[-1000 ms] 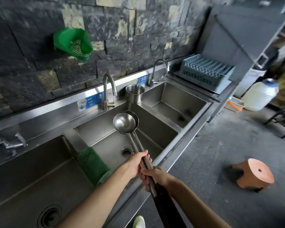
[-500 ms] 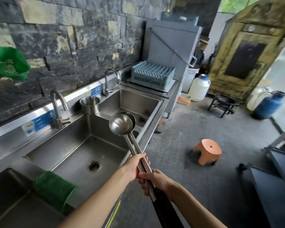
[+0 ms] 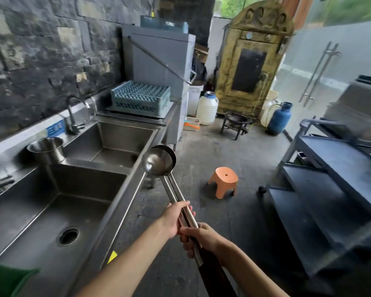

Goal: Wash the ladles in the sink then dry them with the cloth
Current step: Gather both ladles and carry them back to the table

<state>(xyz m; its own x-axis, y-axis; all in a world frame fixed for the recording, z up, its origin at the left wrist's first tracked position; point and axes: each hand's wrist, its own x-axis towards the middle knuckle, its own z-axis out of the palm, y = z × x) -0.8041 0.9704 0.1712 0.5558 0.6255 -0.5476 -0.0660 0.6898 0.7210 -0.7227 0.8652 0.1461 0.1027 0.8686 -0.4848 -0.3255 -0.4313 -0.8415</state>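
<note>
Ladles point(image 3: 158, 161): two steel ones held together, bowls nested one behind the other, handles side by side; they are out past the sink's front edge, over the floor, bowls up and away from the person.
Left hand point(image 3: 176, 217): fingers curled round both steel shafts, higher up than the other hand.
Right hand point(image 3: 199, 236): wrapped round the shafts just above the dark grips, touching the left hand.
Sink point(image 3: 124, 189): steel, with basins in a row at left; the near basin has a round drain point(image 3: 68, 235).
Cloth point(image 3: 6, 279): green, only a corner shows at the bottom left edge, beside the near basin.
Pot point(image 3: 45, 149): steel, stands on the ledge between the two basins, near the back.
Tap point(image 3: 74, 115): curved, behind the far basin.
Rack point(image 3: 140, 97): blue-grey dish crate on the counter beyond the far basin.
Stool point(image 3: 223, 182): orange plastic, on the floor right of the ladle bowls.
Cart point(image 3: 330, 183): dark shelved trolley at right, blurred.
Gas bottle point(image 3: 279, 118): blue, far back on the floor.
</note>
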